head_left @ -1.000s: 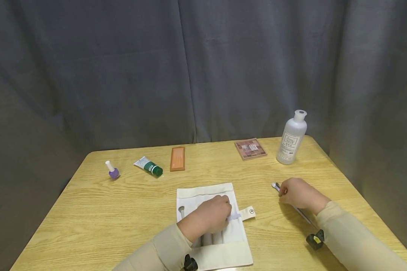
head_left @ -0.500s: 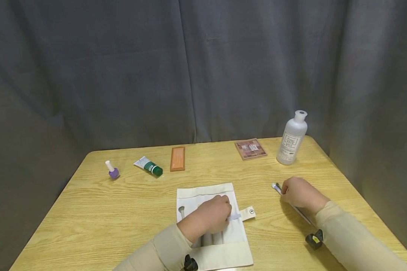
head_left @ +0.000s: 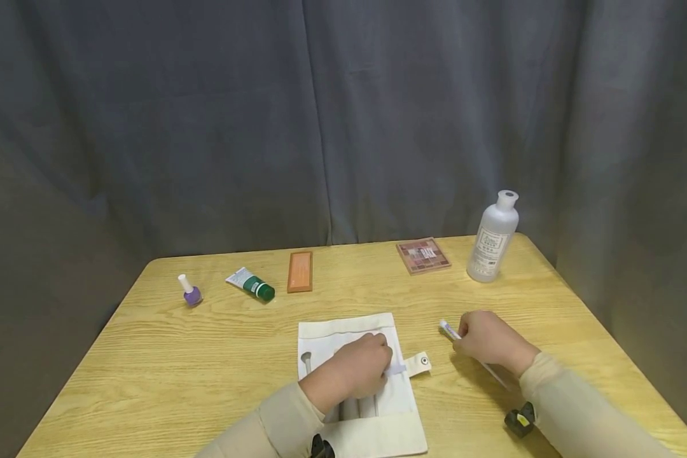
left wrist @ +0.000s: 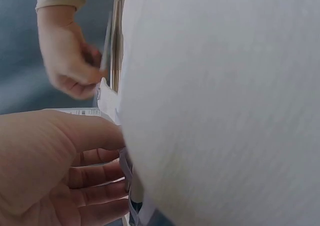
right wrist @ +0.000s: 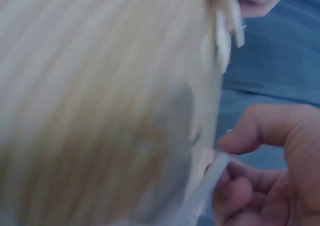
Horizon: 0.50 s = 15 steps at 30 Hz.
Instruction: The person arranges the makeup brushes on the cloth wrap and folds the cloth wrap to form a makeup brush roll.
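A white cloth brush roll (head_left: 386,439) lies unfolded on the table, with several makeup brushes in its pockets and a fan-shaped brush head (head_left: 306,357) showing at left. Over its middle, my left hand (head_left: 352,369) pinches a lavender band (head_left: 397,368) that runs toward the snap tab (head_left: 418,363). In the left wrist view the band lies at the fingertips. To the right, my right hand (head_left: 492,340) pinches a slim pale makeup brush (head_left: 450,330) between thumb and fingers, white end forward. Its shaft slants back under the wrist.
Along the back of the wooden table (head_left: 206,369) are purple nail polish (head_left: 191,294), a green-capped tube (head_left: 252,284), an orange case (head_left: 300,272), an eyeshadow palette (head_left: 423,256) and a tall white bottle (head_left: 492,238). Grey curtains (head_left: 263,127) hang behind.
My right hand has moved left and slightly toward me with the makeup brush, closer to the brush roll. The left hand stays in place on the roll.
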{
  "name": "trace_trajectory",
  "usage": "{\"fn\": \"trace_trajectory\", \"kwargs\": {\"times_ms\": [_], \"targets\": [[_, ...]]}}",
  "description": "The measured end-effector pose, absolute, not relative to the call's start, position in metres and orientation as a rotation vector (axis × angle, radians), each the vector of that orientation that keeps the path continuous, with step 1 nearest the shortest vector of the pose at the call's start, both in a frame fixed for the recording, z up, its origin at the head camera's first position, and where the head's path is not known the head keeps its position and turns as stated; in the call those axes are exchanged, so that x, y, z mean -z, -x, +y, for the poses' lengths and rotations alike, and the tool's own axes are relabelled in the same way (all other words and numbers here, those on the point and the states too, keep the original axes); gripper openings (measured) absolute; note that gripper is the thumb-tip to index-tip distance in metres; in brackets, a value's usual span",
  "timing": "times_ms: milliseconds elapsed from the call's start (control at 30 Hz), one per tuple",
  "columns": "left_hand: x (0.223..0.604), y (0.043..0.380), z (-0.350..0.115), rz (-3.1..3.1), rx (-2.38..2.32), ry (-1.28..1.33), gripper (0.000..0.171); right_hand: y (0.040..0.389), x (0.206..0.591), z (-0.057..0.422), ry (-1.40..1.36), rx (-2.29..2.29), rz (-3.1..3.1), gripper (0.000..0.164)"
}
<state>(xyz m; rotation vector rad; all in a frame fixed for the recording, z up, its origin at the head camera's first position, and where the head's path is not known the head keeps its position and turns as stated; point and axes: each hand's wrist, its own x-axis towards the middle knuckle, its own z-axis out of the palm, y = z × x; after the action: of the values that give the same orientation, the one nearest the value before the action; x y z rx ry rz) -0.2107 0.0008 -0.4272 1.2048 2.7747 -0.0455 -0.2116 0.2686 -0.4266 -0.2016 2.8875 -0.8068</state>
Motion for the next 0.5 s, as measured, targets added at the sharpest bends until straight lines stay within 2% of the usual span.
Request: {"fn": "trace_trajectory", "kwargs": {"times_ms": [100, 233, 300, 500], "targets": [[0.426, 0.211, 0.001, 2.782, 0.063, -1.201, 0.009, 0.213, 0.419, 0.259, 0.274, 0.899, 2.915, 0.019], [0.427, 0.211, 0.002, 2.786, 0.059, -1.192, 0.010, 0.214, 0.408, 0.249, 0.395, 0.995, 2.935, 0.054], [0.429, 0.211, 0.003, 2.784, 0.044, -1.188, 0.011, 0.214, 0.404, 0.245, 0.439, 1.064, 2.937, 0.064], [0.433, 0.213, 0.002, 2.786, -0.004, -1.183, 0.012, 0.221, 0.396, 0.233, 0.450, 1.405, 2.912, 0.066]]}}
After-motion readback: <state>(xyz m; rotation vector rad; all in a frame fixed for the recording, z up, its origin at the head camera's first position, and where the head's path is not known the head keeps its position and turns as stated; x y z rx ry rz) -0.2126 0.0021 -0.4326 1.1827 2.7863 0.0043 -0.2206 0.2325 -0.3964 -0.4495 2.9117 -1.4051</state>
